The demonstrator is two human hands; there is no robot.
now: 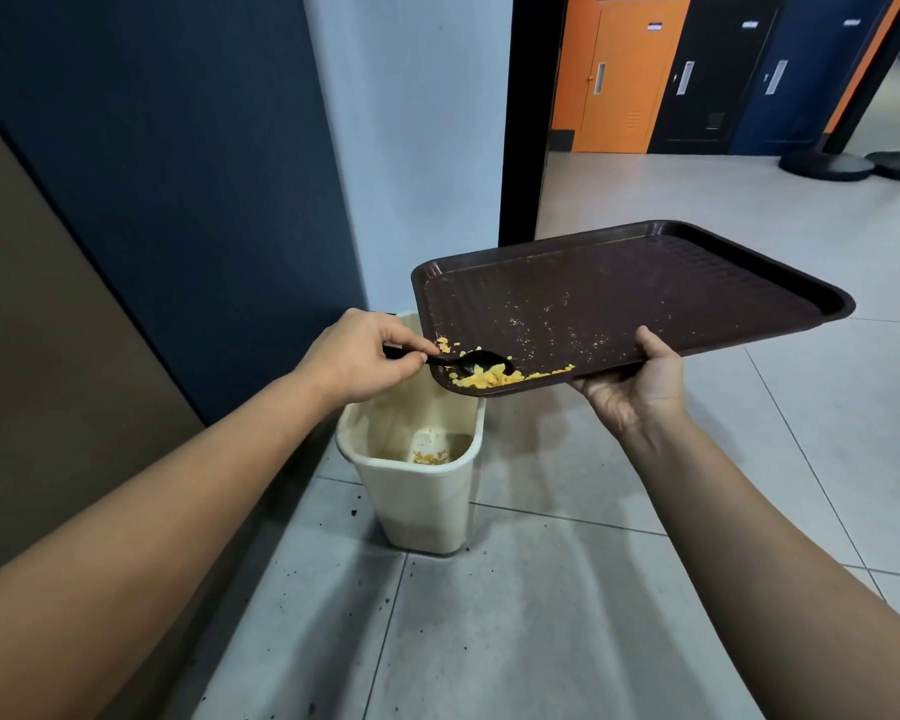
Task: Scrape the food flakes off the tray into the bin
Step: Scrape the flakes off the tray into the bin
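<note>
A dark brown tray (pixel 645 283) is held tilted, its near left corner over a cream bin (pixel 417 491). My right hand (pixel 635 387) grips the tray's near edge from below, thumb on the rim. My left hand (pixel 365 356) pinches the handle of a black spoon (pixel 463 360). The spoon's bowl lies on the tray at a heap of yellow food flakes (pixel 484 379) in the low corner. Fine crumbs dot the tray's middle. A few flakes lie at the bottom of the bin.
The bin stands on grey floor tiles (pixel 541 615) against a dark blue wall (pixel 178 174). Dark specks lie scattered on the floor around it. A black door frame (pixel 526 122) rises behind the tray. Orange and dark doors and black stand bases (pixel 827 163) are far back right.
</note>
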